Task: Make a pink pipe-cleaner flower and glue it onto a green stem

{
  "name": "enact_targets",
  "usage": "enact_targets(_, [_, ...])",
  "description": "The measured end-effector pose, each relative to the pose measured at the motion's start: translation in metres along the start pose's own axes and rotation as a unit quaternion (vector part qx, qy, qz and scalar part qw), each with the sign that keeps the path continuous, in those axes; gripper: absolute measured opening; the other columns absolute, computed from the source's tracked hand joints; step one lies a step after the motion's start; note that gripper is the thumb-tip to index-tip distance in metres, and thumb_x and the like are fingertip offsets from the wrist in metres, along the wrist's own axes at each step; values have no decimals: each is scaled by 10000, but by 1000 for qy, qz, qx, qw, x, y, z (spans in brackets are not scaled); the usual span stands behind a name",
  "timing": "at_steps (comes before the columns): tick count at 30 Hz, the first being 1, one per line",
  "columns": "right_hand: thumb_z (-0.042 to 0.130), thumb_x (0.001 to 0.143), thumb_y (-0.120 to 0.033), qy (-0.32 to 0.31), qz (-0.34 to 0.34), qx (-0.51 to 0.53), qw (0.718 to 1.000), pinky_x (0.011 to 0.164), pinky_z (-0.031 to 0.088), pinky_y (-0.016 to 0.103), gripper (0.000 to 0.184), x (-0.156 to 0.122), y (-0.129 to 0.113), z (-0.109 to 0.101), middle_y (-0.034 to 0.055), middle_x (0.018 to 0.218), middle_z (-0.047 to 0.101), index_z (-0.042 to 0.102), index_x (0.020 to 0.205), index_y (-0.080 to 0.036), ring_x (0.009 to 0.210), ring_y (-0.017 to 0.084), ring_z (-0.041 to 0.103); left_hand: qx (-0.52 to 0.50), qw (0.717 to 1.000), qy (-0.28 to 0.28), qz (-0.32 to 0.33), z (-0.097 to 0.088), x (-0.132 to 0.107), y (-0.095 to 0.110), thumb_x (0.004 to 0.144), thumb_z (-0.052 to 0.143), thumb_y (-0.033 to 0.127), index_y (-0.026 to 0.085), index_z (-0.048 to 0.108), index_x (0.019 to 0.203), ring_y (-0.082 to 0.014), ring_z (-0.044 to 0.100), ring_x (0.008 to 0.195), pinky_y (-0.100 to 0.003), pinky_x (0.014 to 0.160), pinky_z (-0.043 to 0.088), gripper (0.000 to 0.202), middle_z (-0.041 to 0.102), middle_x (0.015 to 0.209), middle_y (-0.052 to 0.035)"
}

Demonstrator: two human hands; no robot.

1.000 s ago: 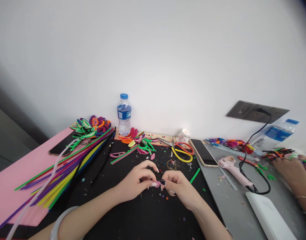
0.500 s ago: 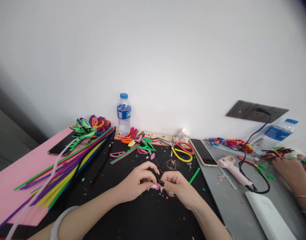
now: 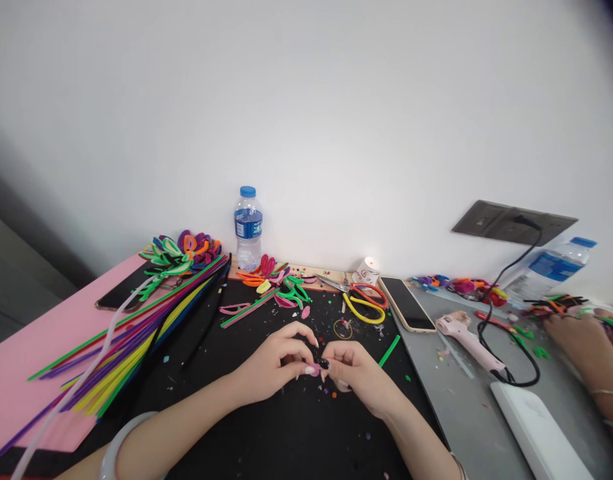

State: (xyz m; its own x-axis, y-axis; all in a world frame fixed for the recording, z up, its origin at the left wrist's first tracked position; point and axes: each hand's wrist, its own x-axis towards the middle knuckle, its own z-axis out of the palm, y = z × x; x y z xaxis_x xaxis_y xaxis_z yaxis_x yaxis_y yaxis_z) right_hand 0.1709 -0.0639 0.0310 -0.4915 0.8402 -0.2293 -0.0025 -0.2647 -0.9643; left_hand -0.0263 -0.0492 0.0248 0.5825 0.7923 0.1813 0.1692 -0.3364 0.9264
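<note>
tbh with that small pink piece (image 3: 315,369), pipe cleaner by the looks of it, pinched between the left hand (image 3: 279,363) and right hand (image 3: 355,371), I'd hold the left grip steady and work gently with the right, close to the pinch

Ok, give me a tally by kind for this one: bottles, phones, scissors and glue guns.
Bottles: 2 (left bottle, right bottle)
Phones: 2 (left phone, right phone)
Scissors: 1
Glue gun: 1
Total: 6
</note>
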Motion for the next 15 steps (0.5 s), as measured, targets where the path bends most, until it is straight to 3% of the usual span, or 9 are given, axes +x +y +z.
enact_targets(4, [615,784,-383,37,-8,15,999,437,115,230,281,2,0,1,-96,463,291,554,653,-142,426,49,182,-23,998,61,-15,2,3,-7,808,582,250,150,645,781,-46,499,567,-201,552,430,121,505,1048,-44])
enact_targets(8, [613,785,-404,60,-23,40,997,435,124,225,291,5,2,1,-91,475,321,548,665,-147,433,52,189,-39,992,115,-27,2,5,-13,792,600,262,171,631,873,-46,477,568,-198,540,427,126,500,1066,-44])
enact_targets(15, [568,823,-416,53,-31,73,995,429,111,226,293,6,6,0,-91,460,332,537,694,-154,422,50,172,-54,992,107,-37,2,5,-9,774,609,303,162,649,847,-51,476,566,-210,544,433,164,502,1064,-52])
